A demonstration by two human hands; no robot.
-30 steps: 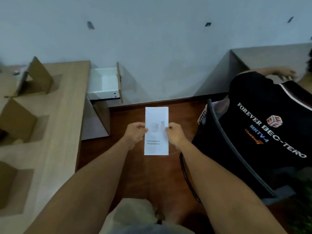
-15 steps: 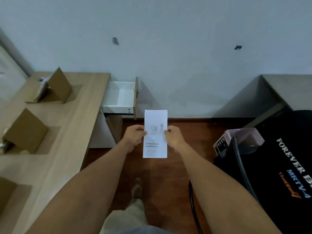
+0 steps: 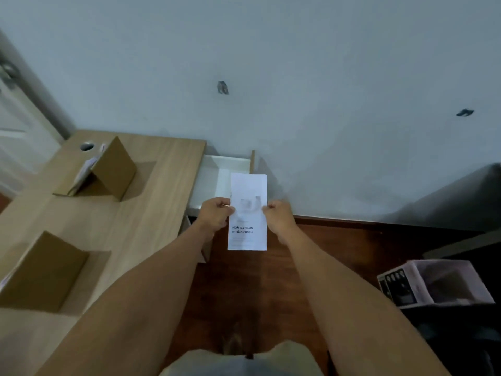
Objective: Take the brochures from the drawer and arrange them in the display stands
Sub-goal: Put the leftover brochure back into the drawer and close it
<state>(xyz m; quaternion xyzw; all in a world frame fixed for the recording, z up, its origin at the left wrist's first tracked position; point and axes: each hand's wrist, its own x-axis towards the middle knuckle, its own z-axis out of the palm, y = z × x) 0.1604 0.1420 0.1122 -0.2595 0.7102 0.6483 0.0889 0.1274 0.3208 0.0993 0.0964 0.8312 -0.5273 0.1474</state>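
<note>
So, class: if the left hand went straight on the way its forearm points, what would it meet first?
Probably the open drawer, just beyond the left hand, which pinches the brochure. Depth is unclear; the hand may pass above the drawer and reach the wall.

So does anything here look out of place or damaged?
A few things. The drawer under the desk hangs open. The wall has two dark gouges. Both hands, left hand and right hand, pinch a brochure, which looks flat and undamaged.
</note>
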